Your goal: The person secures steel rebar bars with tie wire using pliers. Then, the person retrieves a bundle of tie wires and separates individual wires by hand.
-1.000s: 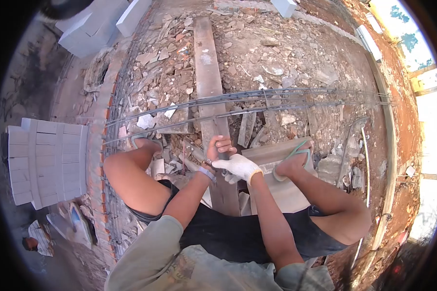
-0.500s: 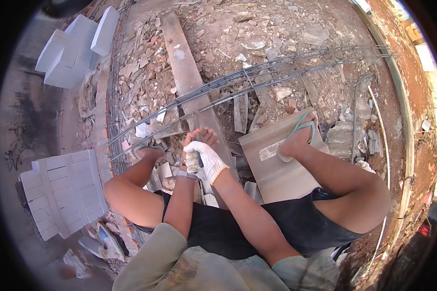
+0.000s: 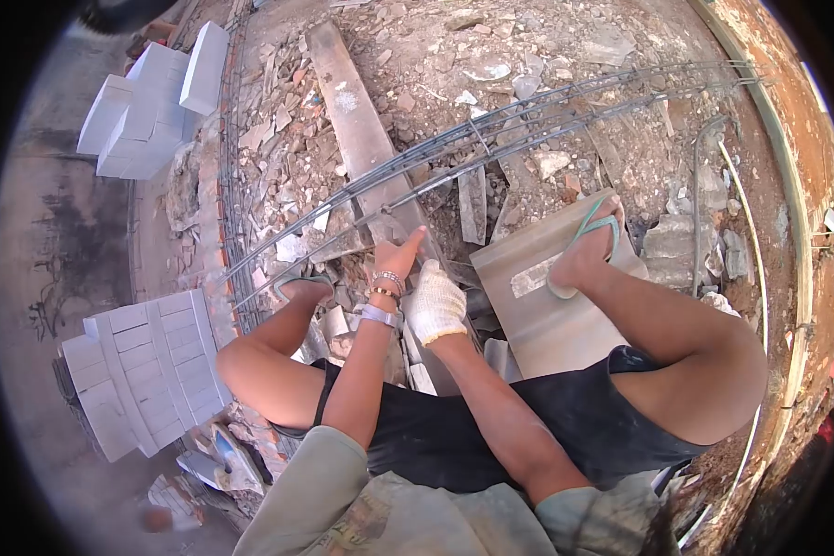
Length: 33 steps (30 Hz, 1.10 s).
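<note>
At frame centre the bare left hand reaches open-fingered to the rebar cage, gripping nothing; the gloved right hand is curled, its contents hidden. One tie shows on the bars; most of the cage looks untied.

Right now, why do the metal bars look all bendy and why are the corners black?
In the head view, a fisheye lens bows the straight rebar bars into arcs and rings the picture with a black border; hard sunlight falls on the rubble, and the gloved right hand looks almost washed out; the bare left hand stays sharp, not blurred.
</note>
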Each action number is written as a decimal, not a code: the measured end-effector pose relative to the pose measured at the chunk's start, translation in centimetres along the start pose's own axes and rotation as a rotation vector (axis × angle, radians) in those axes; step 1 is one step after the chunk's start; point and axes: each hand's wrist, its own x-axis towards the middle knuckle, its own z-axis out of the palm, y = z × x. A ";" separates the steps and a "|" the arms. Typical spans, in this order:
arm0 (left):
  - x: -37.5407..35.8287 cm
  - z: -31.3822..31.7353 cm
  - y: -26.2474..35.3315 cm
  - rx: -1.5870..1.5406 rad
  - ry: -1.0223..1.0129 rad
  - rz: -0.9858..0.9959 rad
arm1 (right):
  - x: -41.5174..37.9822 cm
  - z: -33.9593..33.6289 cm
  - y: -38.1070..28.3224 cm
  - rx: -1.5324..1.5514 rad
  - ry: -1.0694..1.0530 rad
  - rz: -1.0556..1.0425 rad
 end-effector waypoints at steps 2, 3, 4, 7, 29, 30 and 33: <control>1.4 1.6 -2.4 -0.365 0.044 0.021 | -0.3 1.7 0.8 -0.100 0.037 -0.148; 2.5 1.0 -3.5 -0.579 -0.098 -0.040 | -1.3 -0.2 -0.4 0.012 -0.111 -0.091; 3.0 0.0 -4.5 -0.789 -0.241 -0.111 | -1.8 -1.0 -1.1 0.153 -0.176 -0.054; 2.5 -3.2 -5.1 -1.449 -0.982 -0.204 | -0.7 -1.8 -2.2 0.286 -0.658 -0.005; 3.1 -1.8 -2.1 -0.471 -0.184 0.019 | 1.8 -0.8 -0.7 0.691 -0.442 0.087; 2.4 -2.7 -0.2 -0.418 -0.205 0.021 | 2.3 -2.4 -0.7 1.008 -0.676 0.202; 1.2 -6.5 2.5 -0.140 -0.149 0.060 | 3.5 -2.7 1.6 2.080 -1.196 0.411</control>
